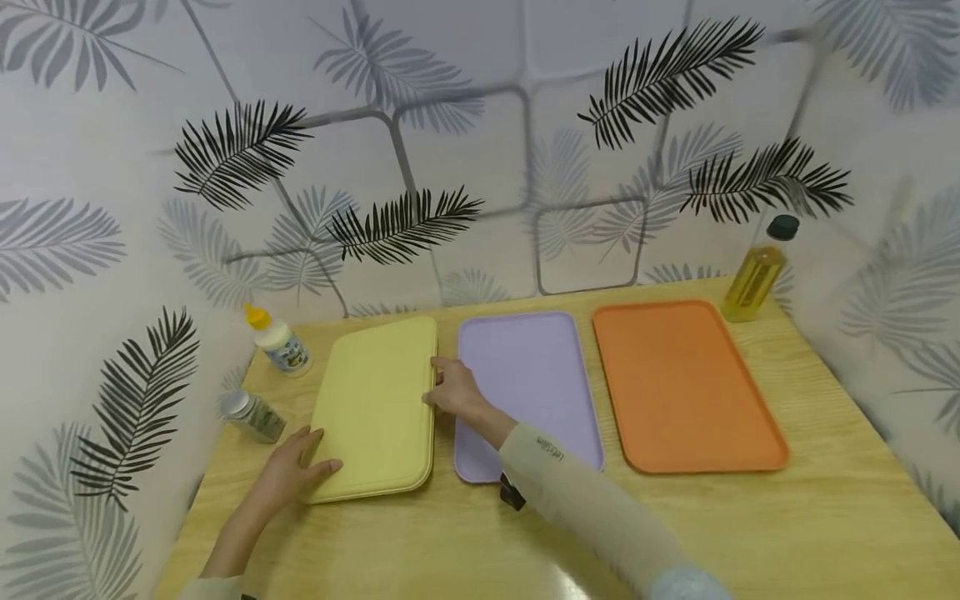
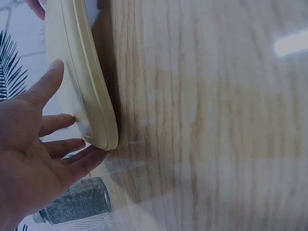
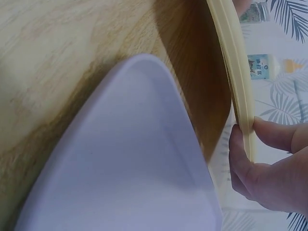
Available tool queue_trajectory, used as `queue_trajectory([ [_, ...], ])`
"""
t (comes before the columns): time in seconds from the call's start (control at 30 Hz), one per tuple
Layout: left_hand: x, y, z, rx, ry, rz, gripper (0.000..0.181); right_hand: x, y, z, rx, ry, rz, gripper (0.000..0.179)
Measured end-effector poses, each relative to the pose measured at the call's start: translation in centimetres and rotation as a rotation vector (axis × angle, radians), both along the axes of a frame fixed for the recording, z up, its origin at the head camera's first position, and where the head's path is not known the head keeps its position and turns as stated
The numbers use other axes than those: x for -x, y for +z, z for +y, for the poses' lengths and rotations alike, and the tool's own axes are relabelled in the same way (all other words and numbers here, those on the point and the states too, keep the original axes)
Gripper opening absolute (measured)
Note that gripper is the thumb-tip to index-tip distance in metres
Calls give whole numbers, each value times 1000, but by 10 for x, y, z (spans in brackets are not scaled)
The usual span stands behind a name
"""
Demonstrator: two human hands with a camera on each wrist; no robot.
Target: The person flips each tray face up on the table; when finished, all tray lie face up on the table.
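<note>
A yellow tray [image 1: 378,404] is at the left of the table, its right side raised off the wood. Its edge shows layered lines; whether a second tray lies under it I cannot tell. My right hand [image 1: 457,390] pinches the raised right edge, thumb on one face and fingers on the other, as the right wrist view shows. At the near left corner, my left hand [image 1: 288,473] touches the tray with fairly straight, spread fingers, the thumb over its top. A purple tray [image 3: 130,144] lies flat under my right forearm.
An orange tray [image 1: 690,387] lies at the right, with an oil bottle [image 1: 756,279] behind it. Left of the yellow tray stand a glue bottle [image 1: 281,343] with a yellow cap and a small jar [image 1: 257,415]. A leaf-patterned wall covering [image 1: 480,150] borders the table [image 1: 847,517].
</note>
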State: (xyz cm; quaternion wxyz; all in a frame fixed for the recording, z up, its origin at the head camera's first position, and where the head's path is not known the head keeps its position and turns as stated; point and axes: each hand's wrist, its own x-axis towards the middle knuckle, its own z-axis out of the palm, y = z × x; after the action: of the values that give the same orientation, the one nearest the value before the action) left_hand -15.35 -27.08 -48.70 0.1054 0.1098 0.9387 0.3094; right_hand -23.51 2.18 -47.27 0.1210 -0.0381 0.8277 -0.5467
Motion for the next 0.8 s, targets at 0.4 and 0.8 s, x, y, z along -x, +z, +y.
queue_trajectory([
  [0.4, -30, -3, 4, 51, -30, -3, 98, 4, 10, 0, -3, 11, -1, 73],
  [0.8, -34, -11, 12, 63, -2, 136, 89, 2, 22, 7, -3, 30, -2, 75],
])
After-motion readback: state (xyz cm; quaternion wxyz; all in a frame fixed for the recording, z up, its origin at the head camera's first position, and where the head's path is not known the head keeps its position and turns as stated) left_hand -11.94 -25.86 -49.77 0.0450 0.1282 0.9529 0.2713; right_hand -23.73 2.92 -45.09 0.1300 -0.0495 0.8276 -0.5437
